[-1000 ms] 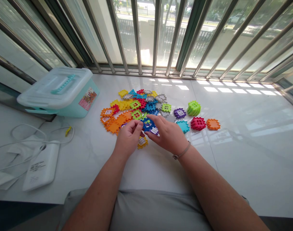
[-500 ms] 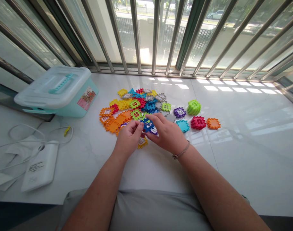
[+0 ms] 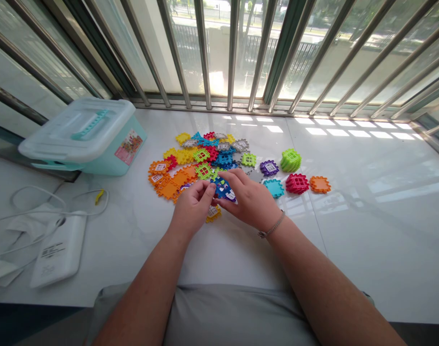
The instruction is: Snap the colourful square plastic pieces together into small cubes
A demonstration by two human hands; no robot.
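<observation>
Between my two hands is a dark blue interlocking building tile (image 3: 225,189) with white and coloured markings. My left hand (image 3: 194,205) pinches its left edge between thumb and fingers. My right hand (image 3: 249,197) grips it from the right, thumb low and fingers over the top; part of the tile is hidden by them. Behind my hands spreads a pile of similar tiles, with orange tiles (image 3: 174,181) at the left, lime window tiles (image 3: 204,171) in the middle and blue tiles (image 3: 225,158) further back. A yellow tile (image 3: 213,214) lies just below my fingers.
Right of the pile sit a purple tile (image 3: 269,167), a turquoise tile (image 3: 274,188), a lime stack (image 3: 290,160), a red stack (image 3: 297,183) and an orange tile (image 3: 320,184). A lidded teal box (image 3: 100,154), a white power bank (image 3: 59,250) and cables are at left. Metal bars (image 3: 232,57) line the back.
</observation>
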